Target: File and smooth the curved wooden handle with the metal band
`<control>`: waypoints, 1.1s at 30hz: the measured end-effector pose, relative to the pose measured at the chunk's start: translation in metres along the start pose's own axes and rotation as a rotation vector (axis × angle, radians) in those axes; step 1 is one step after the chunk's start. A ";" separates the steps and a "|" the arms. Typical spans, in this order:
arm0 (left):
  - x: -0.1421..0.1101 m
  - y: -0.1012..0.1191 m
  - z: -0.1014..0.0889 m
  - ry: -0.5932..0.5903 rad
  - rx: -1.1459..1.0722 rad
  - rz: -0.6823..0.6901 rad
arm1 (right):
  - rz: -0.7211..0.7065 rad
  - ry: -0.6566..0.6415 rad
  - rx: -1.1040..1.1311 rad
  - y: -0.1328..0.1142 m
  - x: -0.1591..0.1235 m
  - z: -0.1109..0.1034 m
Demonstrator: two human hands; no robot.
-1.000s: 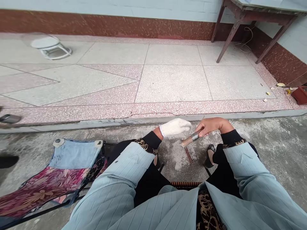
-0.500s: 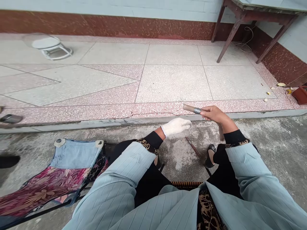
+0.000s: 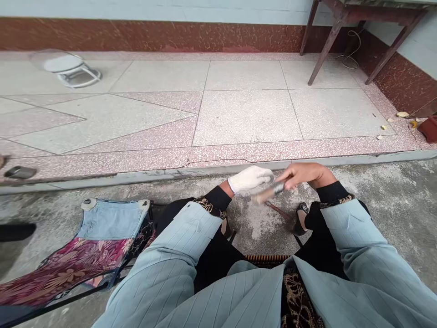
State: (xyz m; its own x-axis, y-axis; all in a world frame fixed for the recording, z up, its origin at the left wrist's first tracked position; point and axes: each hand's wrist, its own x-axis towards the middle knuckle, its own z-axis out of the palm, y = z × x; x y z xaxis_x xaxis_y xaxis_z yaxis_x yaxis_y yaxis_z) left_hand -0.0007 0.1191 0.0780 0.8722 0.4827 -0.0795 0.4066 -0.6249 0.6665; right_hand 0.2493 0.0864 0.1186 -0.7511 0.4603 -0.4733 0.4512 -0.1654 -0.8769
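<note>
My right hand (image 3: 301, 175), bare, is closed around a short wooden stick (image 3: 262, 197) with a band of grey wire (image 3: 278, 187) wound around it. The stick is blurred by motion and points down to the left. My left hand (image 3: 251, 179) wears a white knitted glove and is close by, just left of the wire band. Its fingers are pinched together, and what they hold, if anything, is too small to make out. Below the hands, a thin reddish-brown rod (image 3: 279, 210) lies on the concrete between my feet.
A raised tiled step (image 3: 246, 114) runs across in front. On it stand a white stool (image 3: 70, 68) and a dark wooden table (image 3: 341, 27). A metal cup-like thing (image 3: 20, 172) lies near its left edge. A folding chair (image 3: 105, 223) with denim and floral cloth stands at my left.
My right hand has come down slightly and left, and the stick has swung from pointing left to pointing down-left, nearer the gloved hand. The left hand has barely moved.
</note>
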 end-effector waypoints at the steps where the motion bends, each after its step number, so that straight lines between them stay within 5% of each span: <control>1: 0.000 -0.001 -0.001 0.041 -0.055 -0.027 | -0.104 0.163 0.084 0.000 -0.004 -0.002; 4: 0.001 -0.002 -0.001 0.100 -0.121 -0.104 | -0.215 0.549 0.281 -0.002 -0.014 -0.009; 6: 0.002 0.001 0.002 0.043 -0.112 -0.116 | -0.185 0.671 0.347 -0.001 -0.015 -0.011; 10: 0.001 0.008 0.009 -0.048 -0.053 -0.079 | -0.069 0.766 0.254 0.006 -0.006 -0.014; 15: 0.001 0.010 0.006 -0.053 0.043 -0.083 | 0.164 0.811 -0.147 0.014 0.002 -0.016; 25: 0.001 0.008 0.011 -0.107 0.258 -0.076 | 0.322 0.682 -0.554 0.006 0.006 -0.010; 29: 0.000 0.009 0.009 -0.086 0.289 -0.073 | 0.397 0.251 -0.402 0.012 0.006 -0.009; 31: -0.002 0.010 0.005 -0.060 0.259 -0.087 | 0.300 0.000 -0.244 0.012 0.002 -0.007; 33: -0.003 0.011 0.001 -0.025 0.150 -0.073 | 0.142 -0.121 -0.114 0.008 -0.005 -0.006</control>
State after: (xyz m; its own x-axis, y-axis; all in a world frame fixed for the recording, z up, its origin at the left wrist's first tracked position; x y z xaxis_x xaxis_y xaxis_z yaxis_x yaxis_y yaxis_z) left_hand 0.0012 0.1101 0.0851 0.8445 0.5160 -0.1433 0.5036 -0.6744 0.5399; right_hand 0.2592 0.0878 0.1141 -0.7254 0.3307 -0.6037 0.6028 -0.1182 -0.7891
